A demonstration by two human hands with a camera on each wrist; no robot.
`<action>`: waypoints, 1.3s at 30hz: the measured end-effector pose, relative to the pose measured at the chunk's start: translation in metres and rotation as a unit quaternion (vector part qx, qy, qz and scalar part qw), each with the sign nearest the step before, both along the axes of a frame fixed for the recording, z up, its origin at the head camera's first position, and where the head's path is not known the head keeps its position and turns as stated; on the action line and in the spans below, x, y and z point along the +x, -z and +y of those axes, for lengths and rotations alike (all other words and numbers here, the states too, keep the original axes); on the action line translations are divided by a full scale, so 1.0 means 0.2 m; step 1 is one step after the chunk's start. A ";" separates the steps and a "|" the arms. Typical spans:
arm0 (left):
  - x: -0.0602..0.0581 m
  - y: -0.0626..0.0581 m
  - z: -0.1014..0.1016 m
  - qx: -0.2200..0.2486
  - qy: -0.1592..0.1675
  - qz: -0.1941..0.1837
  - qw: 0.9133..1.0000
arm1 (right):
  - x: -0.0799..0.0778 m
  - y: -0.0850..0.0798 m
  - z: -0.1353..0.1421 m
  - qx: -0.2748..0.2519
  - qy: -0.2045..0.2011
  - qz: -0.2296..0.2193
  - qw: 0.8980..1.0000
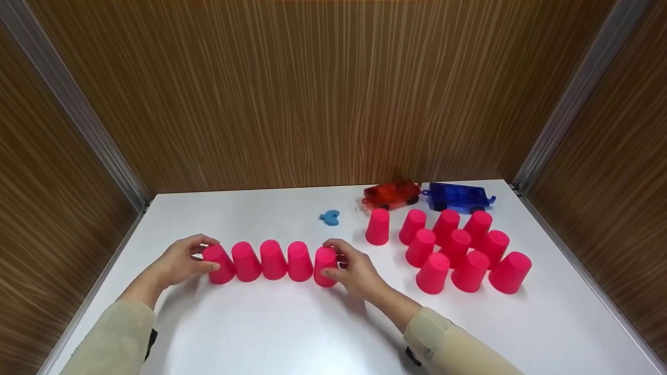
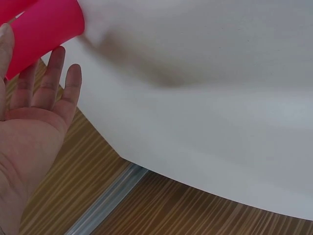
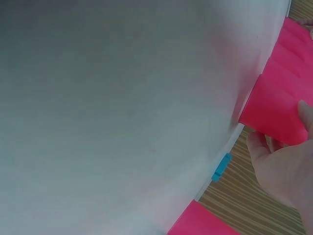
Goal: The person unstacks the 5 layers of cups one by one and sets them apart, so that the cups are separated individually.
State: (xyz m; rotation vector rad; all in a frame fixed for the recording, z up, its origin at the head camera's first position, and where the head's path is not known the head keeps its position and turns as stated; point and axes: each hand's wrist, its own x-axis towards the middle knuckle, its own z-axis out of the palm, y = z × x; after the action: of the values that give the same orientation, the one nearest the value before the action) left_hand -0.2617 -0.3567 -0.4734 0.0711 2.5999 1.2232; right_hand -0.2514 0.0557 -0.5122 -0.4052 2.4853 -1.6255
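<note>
Several upside-down pink cups [image 1: 273, 260] stand side by side in a row on the white table. At the row's left end, my left hand [image 1: 182, 260] holds the end cup [image 1: 219, 264] between thumb and fingers. The left wrist view shows that cup [image 2: 49, 32], with the outer fingers of the hand [image 2: 34, 112] fairly straight beside it. My right hand [image 1: 359, 271] grips the cup at the right end [image 1: 325, 263], thumb in front and fingers behind. In the right wrist view this cup [image 3: 276, 110] is against its neighbour, and the hand [image 3: 283, 166] is partly cut off.
More inverted pink cups [image 1: 455, 249] stand in loose rows on the right. Behind them are a red toy wagon [image 1: 391, 195] and a blue toy wagon [image 1: 458, 196]. A small blue piece [image 1: 330, 217] lies behind the row. Wood-grain panels [image 1: 333, 94] enclose the table [image 1: 250, 328].
</note>
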 end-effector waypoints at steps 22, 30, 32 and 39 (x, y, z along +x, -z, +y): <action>0.00 0.01 0.00 0.000 0.005 0.014 1.000 | 0.02 -0.07 0.23 -0.022 0.192 -0.021 0.981; 0.00 0.00 0.00 -0.005 0.004 0.008 1.000 | 0.01 -0.08 0.33 -0.014 0.222 -0.018 0.975; 0.00 0.00 0.00 -0.006 0.003 0.006 1.000 | 0.00 -0.07 0.34 -0.012 0.226 -0.018 0.974; 0.00 0.00 0.00 -0.009 0.001 0.001 1.000 | -0.02 -0.07 0.37 -0.008 0.232 -0.026 0.972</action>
State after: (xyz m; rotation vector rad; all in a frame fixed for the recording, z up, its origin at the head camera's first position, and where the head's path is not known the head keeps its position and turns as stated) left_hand -0.2621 -0.3557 -0.4734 0.0722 2.6120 1.1991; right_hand -0.2548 0.1302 -0.4990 0.2392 2.6640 -1.7762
